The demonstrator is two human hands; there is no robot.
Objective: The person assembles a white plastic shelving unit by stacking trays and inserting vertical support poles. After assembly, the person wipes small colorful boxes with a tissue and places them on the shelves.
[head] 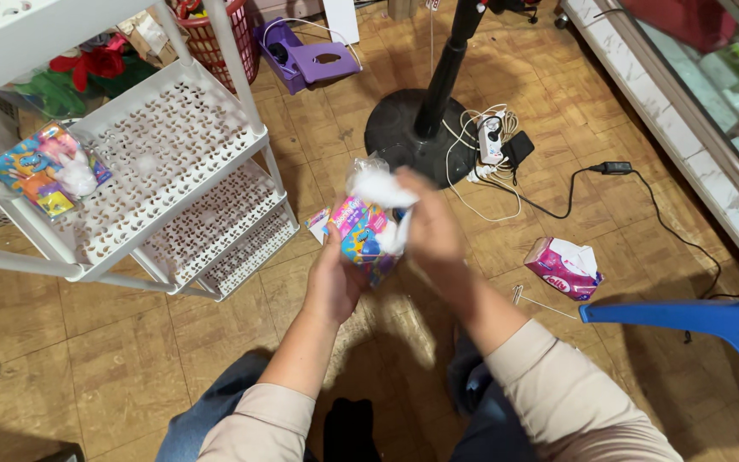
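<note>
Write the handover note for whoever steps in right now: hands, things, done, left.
Left hand: holds a colourful toy packet from below, over the floor.
Right hand: at the packet's right side, fingers on its white, clear-wrapped top.
Things: a white shelf rack stands to the left; one similar packet already lies on its upper tier. A pink tissue pack lies on the floor to the right, near a fan base and a power strip.
Done: one packet is on the rack.
Left: the held packet is not yet on the rack; the lower tiers that show are bare.
</note>
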